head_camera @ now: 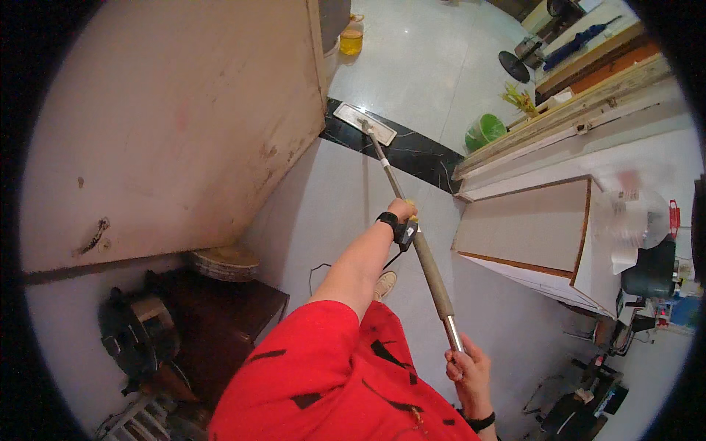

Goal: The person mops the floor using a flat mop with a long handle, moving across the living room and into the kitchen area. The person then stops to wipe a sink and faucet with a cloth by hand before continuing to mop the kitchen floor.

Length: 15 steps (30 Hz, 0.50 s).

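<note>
A long-handled flat mop slants from my body out to the doorway. My left hand is wrapped around the middle of its pole, just above the grey foam sleeve. Lower down, my right hand grips the bare metal end of the handle. The rectangular mop head lies across the black marble threshold strip, its left end close to the door's edge. A black device is strapped to my left wrist, and a cable hangs from it. The mop cloth underneath is hidden.
At left stands a worn door. A white cabinet juts in on the right, and a green bucket sits beyond the threshold. A bottle of yellow liquid stands past the door. An electric cooker is at lower left.
</note>
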Each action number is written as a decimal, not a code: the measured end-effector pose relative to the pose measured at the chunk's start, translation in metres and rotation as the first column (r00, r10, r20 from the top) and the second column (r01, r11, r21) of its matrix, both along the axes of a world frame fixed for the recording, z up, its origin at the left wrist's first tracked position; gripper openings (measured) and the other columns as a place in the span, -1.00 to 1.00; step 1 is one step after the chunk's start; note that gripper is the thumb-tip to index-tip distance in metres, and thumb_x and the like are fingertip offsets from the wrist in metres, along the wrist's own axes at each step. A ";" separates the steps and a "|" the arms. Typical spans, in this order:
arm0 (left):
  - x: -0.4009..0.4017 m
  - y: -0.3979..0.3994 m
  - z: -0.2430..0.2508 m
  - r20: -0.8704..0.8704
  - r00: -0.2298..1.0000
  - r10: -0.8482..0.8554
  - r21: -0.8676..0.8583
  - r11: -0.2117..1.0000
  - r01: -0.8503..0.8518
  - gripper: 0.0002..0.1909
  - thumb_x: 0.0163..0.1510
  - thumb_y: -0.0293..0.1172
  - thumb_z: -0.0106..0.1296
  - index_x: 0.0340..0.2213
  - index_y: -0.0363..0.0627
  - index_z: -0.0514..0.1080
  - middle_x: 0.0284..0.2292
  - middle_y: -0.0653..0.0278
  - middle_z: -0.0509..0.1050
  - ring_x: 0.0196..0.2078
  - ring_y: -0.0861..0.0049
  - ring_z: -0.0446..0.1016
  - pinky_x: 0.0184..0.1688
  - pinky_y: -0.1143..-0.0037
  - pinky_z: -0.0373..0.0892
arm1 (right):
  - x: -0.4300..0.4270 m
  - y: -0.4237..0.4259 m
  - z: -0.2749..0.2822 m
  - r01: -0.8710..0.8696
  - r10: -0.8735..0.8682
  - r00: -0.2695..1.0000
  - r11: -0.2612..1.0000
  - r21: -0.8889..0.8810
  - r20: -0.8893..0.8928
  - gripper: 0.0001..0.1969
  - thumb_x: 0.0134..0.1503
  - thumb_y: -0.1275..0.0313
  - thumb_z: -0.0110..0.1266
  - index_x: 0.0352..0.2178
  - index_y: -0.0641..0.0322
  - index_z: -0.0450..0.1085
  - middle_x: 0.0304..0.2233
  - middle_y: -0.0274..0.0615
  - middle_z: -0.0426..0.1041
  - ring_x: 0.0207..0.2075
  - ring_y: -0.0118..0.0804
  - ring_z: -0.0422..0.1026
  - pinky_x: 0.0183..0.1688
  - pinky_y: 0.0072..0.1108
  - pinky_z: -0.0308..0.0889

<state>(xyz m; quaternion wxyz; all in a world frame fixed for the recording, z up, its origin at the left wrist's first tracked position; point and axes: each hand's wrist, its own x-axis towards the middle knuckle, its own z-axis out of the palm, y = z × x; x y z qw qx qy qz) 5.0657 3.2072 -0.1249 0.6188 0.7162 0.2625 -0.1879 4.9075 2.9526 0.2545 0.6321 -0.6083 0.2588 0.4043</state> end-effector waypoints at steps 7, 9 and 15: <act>0.000 -0.054 0.050 -0.108 0.881 0.460 -0.140 0.870 -0.472 -0.75 -0.30 -0.36 0.06 -0.64 -0.36 0.36 -0.67 0.21 0.38 -0.62 0.50 0.37 -0.61 0.46 0.28 | 0.060 -0.047 0.018 -0.108 0.098 0.990 0.990 -0.091 -0.106 -0.51 -0.13 0.63 -0.19 -0.07 0.45 0.14 -0.59 -0.18 0.28 -0.74 -0.60 0.11 -0.72 -0.78 0.02; 0.012 -0.039 0.048 -0.128 0.900 0.416 -0.111 0.896 -0.430 -0.77 -0.30 -0.37 0.05 -0.64 -0.35 0.36 -0.67 0.21 0.38 -0.62 0.50 0.37 -0.62 0.46 0.28 | 0.070 -0.044 0.011 -0.060 0.048 0.987 0.995 -0.076 -0.152 -0.51 -0.15 0.64 -0.19 -0.07 0.45 0.14 -0.59 -0.17 0.28 -0.74 -0.60 0.11 -0.74 -0.77 0.01; 0.062 -0.023 0.063 -0.278 0.895 0.348 -0.128 0.911 -0.393 -0.77 -0.33 -0.47 0.05 -0.56 -0.41 0.39 -0.55 0.07 0.43 -0.54 0.35 0.43 -0.47 0.45 0.35 | 0.114 -0.027 0.009 0.066 -0.070 0.981 0.997 -0.033 -0.180 -0.50 -0.17 0.66 -0.20 -0.08 0.46 0.14 -0.60 -0.14 0.28 -0.76 -0.61 0.09 -0.76 -0.80 0.00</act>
